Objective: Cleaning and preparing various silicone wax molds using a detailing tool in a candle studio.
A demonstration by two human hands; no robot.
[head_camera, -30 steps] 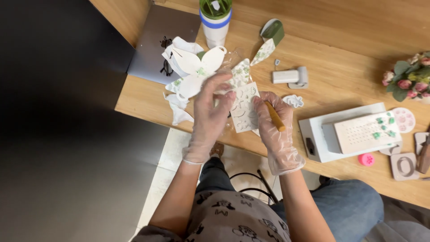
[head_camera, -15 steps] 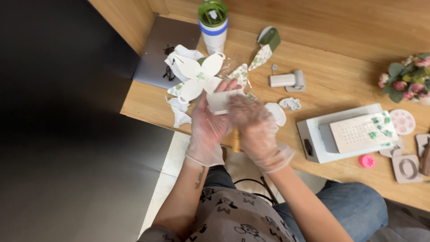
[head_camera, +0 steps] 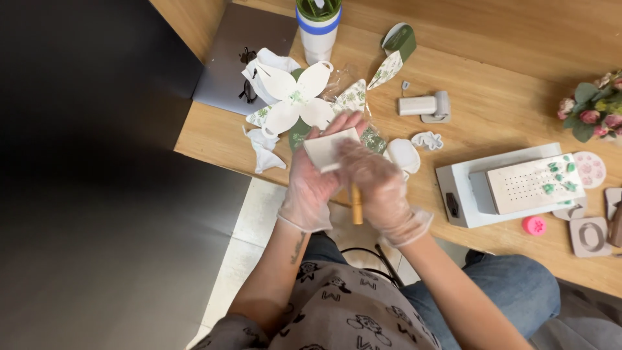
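Note:
My left hand (head_camera: pixel 312 185), in a clear plastic glove, holds a small white square slab (head_camera: pixel 330 148) above the front edge of the wooden table (head_camera: pixel 492 110). My right hand (head_camera: pixel 376 185), gloved too, lies over the slab's right side and grips a wooden-handled tool (head_camera: pixel 356 206) whose handle points down toward my lap. Just beyond my hands lie white petal-shaped pieces (head_camera: pixel 295 97) and green-patterned paper scraps (head_camera: pixel 353 97).
A closed grey laptop (head_camera: pixel 243 58) lies at the back left with a white and blue cup (head_camera: pixel 317 29) beside it. To the right are a white perforated box on a white tray (head_camera: pixel 518 185), a grey tool (head_camera: pixel 426 105), small moulds (head_camera: pixel 586 236), a pink piece (head_camera: pixel 534 225), flowers (head_camera: pixel 593 110).
My hands came together and dropped toward the table's front edge. The patterned sheet they held a second ago is gone from them; the left hand now holds a plain white slab under the right hand.

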